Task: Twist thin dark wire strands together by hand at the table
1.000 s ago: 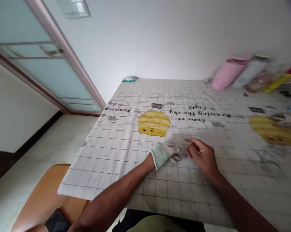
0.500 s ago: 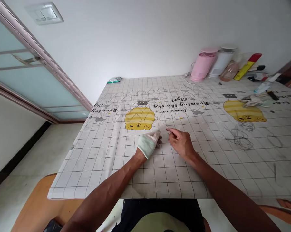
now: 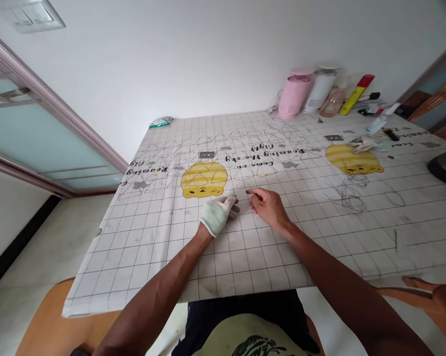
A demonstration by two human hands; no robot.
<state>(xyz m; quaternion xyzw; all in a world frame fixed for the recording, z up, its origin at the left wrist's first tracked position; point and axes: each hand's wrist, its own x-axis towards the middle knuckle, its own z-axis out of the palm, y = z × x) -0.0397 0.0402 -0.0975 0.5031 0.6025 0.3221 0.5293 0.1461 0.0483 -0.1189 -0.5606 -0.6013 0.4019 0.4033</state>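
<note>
My left hand [image 3: 218,213], in a pale green and white glove, rests on the table with its thumb and fingers pinched together. Just to its right, my bare right hand [image 3: 269,206] is curled, with the index finger and thumb close together and pointing left. A small gap separates the two hands. Whatever the fingertips hold is too thin or too hidden to make out. Beneath both hands lies a white checked tablecloth [image 3: 141,267] printed with cartoon bears. To the right sits a tangle of thin dark wire-like strands [image 3: 350,195].
Bent thin strands spread across the cloth's far part. At the back right stand a pink cylinder [image 3: 294,96], a white cylinder [image 3: 321,89], a yellow and red box [image 3: 356,96] and bottles. A crumpled glove [image 3: 365,143] lies right. A green-white packet [image 3: 160,122] sits back left.
The view has turned slightly right, so the table things appear shifted left. Both hands keep nearly the same pose and place on the cloth.
</note>
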